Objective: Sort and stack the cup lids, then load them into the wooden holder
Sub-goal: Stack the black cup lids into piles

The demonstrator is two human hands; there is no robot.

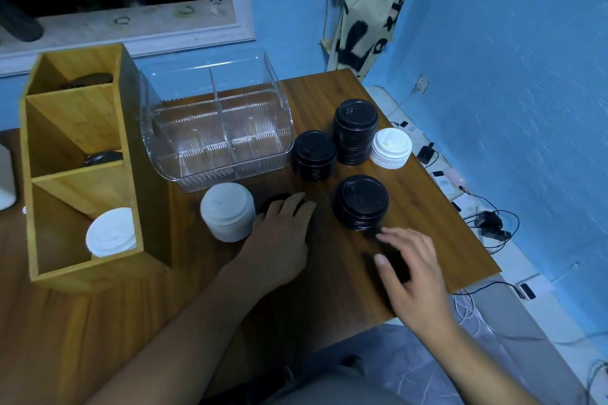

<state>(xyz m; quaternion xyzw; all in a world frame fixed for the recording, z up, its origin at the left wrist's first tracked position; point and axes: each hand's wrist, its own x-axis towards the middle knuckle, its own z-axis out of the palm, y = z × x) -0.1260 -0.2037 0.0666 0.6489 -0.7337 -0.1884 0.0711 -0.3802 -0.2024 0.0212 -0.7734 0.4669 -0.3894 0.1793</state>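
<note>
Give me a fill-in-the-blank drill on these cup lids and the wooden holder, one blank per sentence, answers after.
1. The wooden holder has ____ compartments.
2. Its nearest compartment holds ____ lids.
3. The tallest stack on the table is ____.
4. The left hand rests on a ____ lid.

Missing words: three; white; black; black.
</note>
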